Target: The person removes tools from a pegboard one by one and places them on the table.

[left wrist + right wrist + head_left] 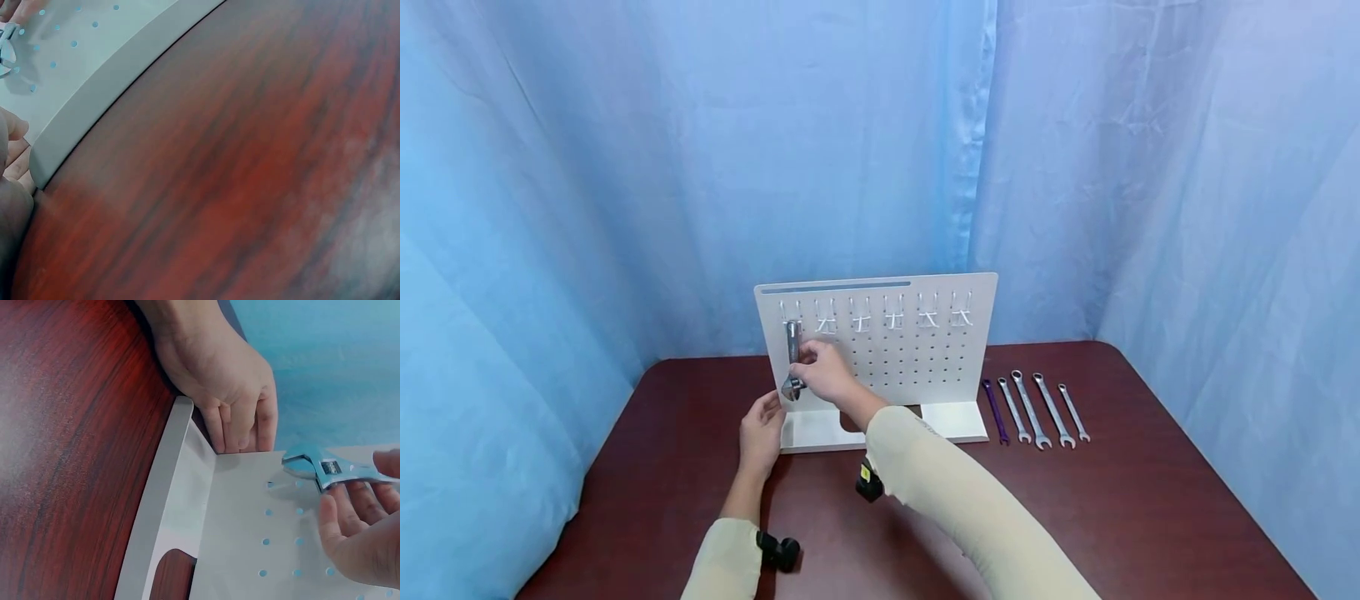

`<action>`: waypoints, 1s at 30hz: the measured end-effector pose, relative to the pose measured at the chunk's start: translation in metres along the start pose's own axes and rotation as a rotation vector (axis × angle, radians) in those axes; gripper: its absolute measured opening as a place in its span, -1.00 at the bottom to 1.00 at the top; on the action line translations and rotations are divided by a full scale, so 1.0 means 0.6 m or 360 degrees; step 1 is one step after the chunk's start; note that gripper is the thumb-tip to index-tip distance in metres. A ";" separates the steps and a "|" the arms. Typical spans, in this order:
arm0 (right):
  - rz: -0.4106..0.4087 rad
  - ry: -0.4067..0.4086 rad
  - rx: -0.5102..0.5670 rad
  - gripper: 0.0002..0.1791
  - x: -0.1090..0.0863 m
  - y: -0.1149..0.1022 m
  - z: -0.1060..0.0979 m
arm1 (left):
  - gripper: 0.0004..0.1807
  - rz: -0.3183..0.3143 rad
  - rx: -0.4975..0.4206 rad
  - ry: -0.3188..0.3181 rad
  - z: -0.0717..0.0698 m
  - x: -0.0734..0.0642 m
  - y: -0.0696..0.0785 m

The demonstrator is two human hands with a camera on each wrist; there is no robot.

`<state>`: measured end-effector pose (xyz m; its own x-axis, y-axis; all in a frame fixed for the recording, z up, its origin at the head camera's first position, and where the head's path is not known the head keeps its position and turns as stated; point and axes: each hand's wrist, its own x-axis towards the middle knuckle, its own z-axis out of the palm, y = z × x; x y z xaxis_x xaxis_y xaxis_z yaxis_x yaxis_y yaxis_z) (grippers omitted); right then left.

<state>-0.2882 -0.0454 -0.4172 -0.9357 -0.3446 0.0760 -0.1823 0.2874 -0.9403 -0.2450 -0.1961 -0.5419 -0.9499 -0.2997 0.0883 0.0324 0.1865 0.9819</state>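
An adjustable wrench (793,354) stands upright, jaw end down, against the left end of the white pegboard (880,371). Its handle end is at the leftmost hook, though I cannot tell whether it hangs there. My right hand (827,372) pinches the wrench between thumb and fingers. In the right wrist view, the fingers lie behind the wrench (331,469), near the board's holes. My left hand (762,433) holds the pegboard's left side edge low down, just above its base. The left hand (219,375) also shows there in the right wrist view.
Several white double hooks (894,319) line the pegboard's top to the right of the wrench. Right of the board, a purple wrench (996,412) and several silver combination wrenches (1032,410) lie side by side on the dark red table (1120,517). Blue curtains (820,167) surround the table.
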 end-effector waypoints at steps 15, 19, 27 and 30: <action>-0.0099 0.0061 -0.0090 -0.88 -0.036 0.003 -0.010 | -0.58 0.0038 -0.0044 -0.0005 0.003 0.001 0.001; -0.0063 0.0032 0.0018 -0.87 -0.053 -0.001 -0.010 | -0.59 0.0030 -0.0035 -0.0004 0.001 0.001 -0.002; -0.0100 -0.0003 0.0052 -0.87 -0.078 -0.015 -0.012 | -0.59 0.0031 -0.0038 -0.0003 0.000 0.001 -0.006; -0.0104 -0.0016 0.0080 -0.88 -0.085 -0.023 -0.017 | -0.60 0.0043 -0.0045 0.0005 0.001 0.002 -0.006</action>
<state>-0.2411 -0.0230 -0.4046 -0.9192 -0.3700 0.1346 -0.2270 0.2188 -0.9490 -0.2461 -0.1967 -0.5451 -0.9476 -0.2981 0.1152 0.0668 0.1678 0.9836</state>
